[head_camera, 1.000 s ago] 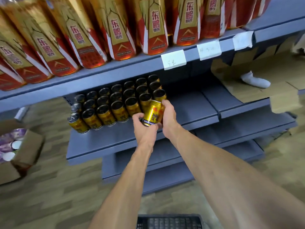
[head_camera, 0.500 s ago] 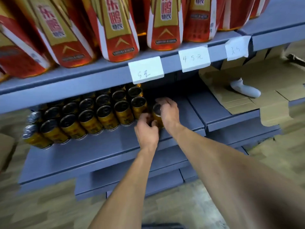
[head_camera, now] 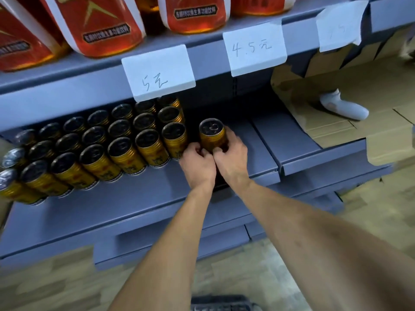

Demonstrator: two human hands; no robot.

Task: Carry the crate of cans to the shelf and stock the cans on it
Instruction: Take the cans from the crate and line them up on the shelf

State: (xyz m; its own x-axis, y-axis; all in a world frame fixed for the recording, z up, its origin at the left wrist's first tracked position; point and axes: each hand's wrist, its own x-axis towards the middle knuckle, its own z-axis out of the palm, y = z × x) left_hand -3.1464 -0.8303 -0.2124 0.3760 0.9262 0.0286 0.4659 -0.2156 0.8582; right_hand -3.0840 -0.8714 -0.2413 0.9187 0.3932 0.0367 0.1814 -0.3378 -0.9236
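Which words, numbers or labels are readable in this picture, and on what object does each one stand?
"5元": handwritten on the left white price tag on the upper shelf edge.
"4.5元": handwritten on the middle white price tag.
Right white price tag: faint marks, unreadable.
Red bottles: a black band of small Chinese characters, too small to read surely.
Gold cans: print blurred, unreadable.

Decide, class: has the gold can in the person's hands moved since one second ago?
Yes. The gold can went from tilted before the stocked cans to upright on the shelf beside them.
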